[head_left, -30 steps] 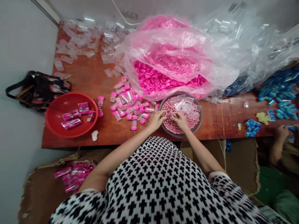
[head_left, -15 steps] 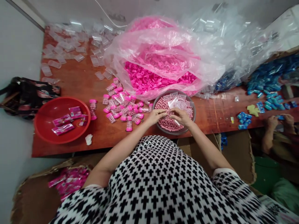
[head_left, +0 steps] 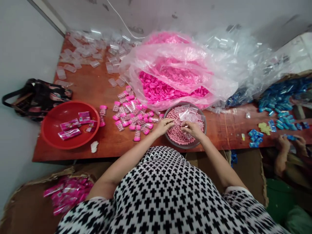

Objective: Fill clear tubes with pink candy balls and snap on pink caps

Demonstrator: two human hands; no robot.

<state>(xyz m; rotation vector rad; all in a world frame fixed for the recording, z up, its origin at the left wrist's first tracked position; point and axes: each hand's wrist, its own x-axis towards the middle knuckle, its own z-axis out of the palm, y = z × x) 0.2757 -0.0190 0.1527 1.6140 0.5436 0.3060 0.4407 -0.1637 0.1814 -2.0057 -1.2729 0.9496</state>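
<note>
"Where are the hands?"

"Near the frame's centre: left hand [head_left: 165, 127] and right hand [head_left: 193, 129] over the grey bowl [head_left: 182, 146], fingers curled; I can't tell whether they grip anything."

"And the pink beads [head_left: 175, 138] in it?"

"Probably light, hard, quick to roll; pinch or scoop them."

"The clear cases [head_left: 187, 113] towards its far side?"

"Likely light, stiff, slick, crackable; best held by the side walls."

Left hand [head_left: 162, 127], right hand [head_left: 193, 130]: grip too small to tell. Co-worker [head_left: 280, 162] cut off at right edge, cardboard box [head_left: 24, 204] at bottom.
</note>
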